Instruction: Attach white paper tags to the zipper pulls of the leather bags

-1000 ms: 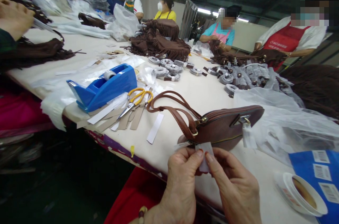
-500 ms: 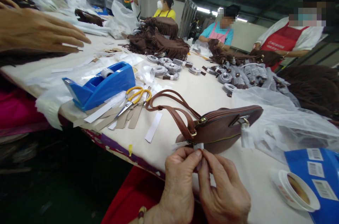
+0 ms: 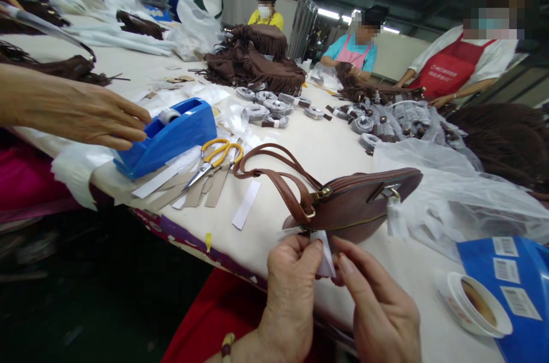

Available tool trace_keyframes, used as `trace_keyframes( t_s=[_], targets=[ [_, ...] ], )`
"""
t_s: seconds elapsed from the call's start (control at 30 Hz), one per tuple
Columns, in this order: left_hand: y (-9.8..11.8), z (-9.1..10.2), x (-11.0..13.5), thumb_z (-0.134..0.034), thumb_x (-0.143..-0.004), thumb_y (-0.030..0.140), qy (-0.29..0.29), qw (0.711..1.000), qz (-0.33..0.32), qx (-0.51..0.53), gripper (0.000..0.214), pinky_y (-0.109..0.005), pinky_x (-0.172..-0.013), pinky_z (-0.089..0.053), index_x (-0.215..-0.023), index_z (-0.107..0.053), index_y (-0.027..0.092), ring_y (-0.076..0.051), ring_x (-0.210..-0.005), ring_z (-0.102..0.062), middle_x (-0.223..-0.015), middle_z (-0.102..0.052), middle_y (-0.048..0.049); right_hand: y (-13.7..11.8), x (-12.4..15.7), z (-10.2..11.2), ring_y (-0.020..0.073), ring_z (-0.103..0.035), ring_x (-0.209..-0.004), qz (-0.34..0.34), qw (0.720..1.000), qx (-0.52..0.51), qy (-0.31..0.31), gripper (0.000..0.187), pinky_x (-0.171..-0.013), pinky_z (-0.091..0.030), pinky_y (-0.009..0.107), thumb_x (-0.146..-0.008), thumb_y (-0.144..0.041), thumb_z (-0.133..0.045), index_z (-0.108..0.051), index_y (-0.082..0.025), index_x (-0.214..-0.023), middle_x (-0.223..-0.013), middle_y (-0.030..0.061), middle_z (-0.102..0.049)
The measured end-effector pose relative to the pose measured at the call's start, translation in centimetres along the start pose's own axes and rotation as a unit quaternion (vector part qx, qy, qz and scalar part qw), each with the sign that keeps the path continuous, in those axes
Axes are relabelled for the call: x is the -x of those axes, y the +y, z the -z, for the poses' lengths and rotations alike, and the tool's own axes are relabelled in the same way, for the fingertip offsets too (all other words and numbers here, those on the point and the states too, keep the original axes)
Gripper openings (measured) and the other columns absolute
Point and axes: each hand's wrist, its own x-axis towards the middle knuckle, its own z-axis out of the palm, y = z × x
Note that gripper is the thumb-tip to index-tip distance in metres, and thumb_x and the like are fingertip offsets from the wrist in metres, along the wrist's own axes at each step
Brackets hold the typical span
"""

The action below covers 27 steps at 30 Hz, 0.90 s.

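A brown leather handbag (image 3: 355,206) with a zipped top and a looped strap (image 3: 281,180) lies on the table before me. My left hand (image 3: 295,271) pinches a small white wrapping strip (image 3: 325,257) at the near end of the bag, by its lower zip. That strip hangs down in a flared flap between my hands. Close beside its free edge is my right hand (image 3: 377,288), thumb and index finger slightly apart; whether its other fingertips touch the strip is hidden. Another white wrap (image 3: 393,214) covers part of the metal fitting on the bag's side.
Yellow-handled scissors (image 3: 214,157) rest on paper strips beside a blue tape dispenser (image 3: 184,128), where a co-worker's hand (image 3: 94,111) reaches in. A tape roll (image 3: 476,303) stands at right near plastic bags (image 3: 433,191). Coiled straps (image 3: 274,106) and fringed brown bags (image 3: 261,60) lie farther back.
My right hand has moved slightly right and away from my left, and the white strip between them now hangs spread out. The co-worker's hand has come down to the tape dispenser.
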Motion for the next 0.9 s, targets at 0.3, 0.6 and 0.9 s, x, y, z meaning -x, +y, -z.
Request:
trace_keyframes(
  t_s=[0.3, 0.6, 0.9],
  targets=[
    [0.2, 0.1, 0.2, -0.062, -0.068, 0.027, 0.012, 1.0, -0.004, -0.019, 0.016, -0.02, -0.05, -0.032, -0.06, -0.056, 0.015, -0.008, -0.053, -0.041, -0.054, -0.049, 0.0034, -0.8, 0.0, -1.0, 0.0111, -0.057, -0.057, -0.135, 0.988, -0.067, 0.01, 0.018, -0.055, -0.048, 0.018, -0.072, -0.036, -0.067, -0.067, -0.018, -0.074, -0.064, -0.0003, -0.064],
    [0.4, 0.7, 0.4, -0.061, -0.069, 0.024, -0.034, 0.998, 0.035, 0.038, 0.012, -0.022, -0.056, -0.036, -0.064, -0.06, 0.013, -0.01, -0.057, -0.042, -0.059, -0.05, 0.0009, -0.3, 0.5, -2.0, 0.0097, -0.055, -0.05, 0.013, 0.989, 0.128, 0.074, 0.015, -0.049, -0.045, 0.018, -0.08, -0.032, -0.059, -0.061, -0.018, -0.075, -0.06, -0.0016, -0.061],
    [0.7, 0.8, 0.1, -0.059, -0.071, 0.021, -0.056, 0.997, 0.016, 0.042, 0.011, -0.021, -0.061, -0.042, -0.072, -0.066, 0.013, -0.011, -0.062, -0.051, -0.063, -0.059, -0.0016, -0.4, 0.1, -3.0, 0.0124, -0.055, -0.059, 0.228, 0.916, 0.304, 0.13, 0.009, -0.055, -0.045, 0.022, -0.085, -0.018, -0.051, -0.058, -0.014, -0.081, -0.066, 0.0038, -0.059]
  ],
)
